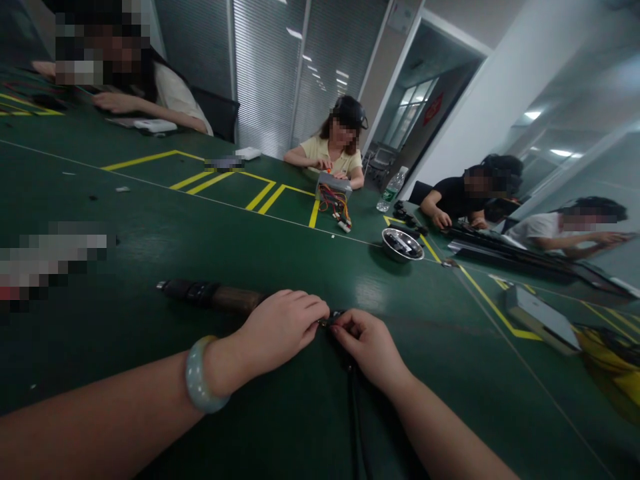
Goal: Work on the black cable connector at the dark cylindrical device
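Pinched closed, the right hand (371,343) holds a small dark part (337,315); the left hand (280,328) curls beside it, exact hold hidden.

The one camera in play sits on the worker's head at the near side of the green table (280,247), facing forward and down, so the left hand (283,327) and right hand (365,347) come up close, just below the middle of its view. Past them I see it sweep widely over the tabletop to the co-worker in pale yellow (351,163) and the blinds (270,73), well off; it leans sideways, the table's far edge sloping down to the right.
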`<state>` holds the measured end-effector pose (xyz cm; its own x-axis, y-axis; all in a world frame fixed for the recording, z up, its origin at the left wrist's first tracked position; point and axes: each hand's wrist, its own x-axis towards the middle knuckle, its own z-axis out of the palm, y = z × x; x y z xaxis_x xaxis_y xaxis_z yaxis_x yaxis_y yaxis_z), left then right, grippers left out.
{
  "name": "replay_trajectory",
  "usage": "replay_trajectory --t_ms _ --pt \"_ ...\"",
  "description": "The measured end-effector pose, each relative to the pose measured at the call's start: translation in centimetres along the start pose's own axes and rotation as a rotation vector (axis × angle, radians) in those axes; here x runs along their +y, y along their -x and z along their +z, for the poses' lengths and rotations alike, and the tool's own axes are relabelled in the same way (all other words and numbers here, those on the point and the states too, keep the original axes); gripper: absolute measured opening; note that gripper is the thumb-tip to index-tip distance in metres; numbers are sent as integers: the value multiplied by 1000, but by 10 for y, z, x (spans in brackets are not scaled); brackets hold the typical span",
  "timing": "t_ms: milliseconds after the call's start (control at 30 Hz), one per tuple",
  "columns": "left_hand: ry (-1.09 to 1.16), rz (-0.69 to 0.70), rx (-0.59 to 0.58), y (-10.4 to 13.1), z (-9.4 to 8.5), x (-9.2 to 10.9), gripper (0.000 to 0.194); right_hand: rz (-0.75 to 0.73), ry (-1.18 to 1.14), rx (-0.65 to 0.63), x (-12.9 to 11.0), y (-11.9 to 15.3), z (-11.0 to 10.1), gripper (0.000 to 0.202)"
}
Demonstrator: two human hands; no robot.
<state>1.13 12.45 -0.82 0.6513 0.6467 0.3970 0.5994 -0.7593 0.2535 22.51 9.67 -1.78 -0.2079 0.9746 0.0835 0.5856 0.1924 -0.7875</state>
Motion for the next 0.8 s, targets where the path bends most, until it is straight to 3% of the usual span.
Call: replay_trajectory --t_ms 200,800 --pt "-27 -23 16 -1 1 1 10 2 -32 -3 -1 -1 1 10" --pt "-33 -33 -15 -1 0 1 12 -12 8 11 -1 0 2 9"
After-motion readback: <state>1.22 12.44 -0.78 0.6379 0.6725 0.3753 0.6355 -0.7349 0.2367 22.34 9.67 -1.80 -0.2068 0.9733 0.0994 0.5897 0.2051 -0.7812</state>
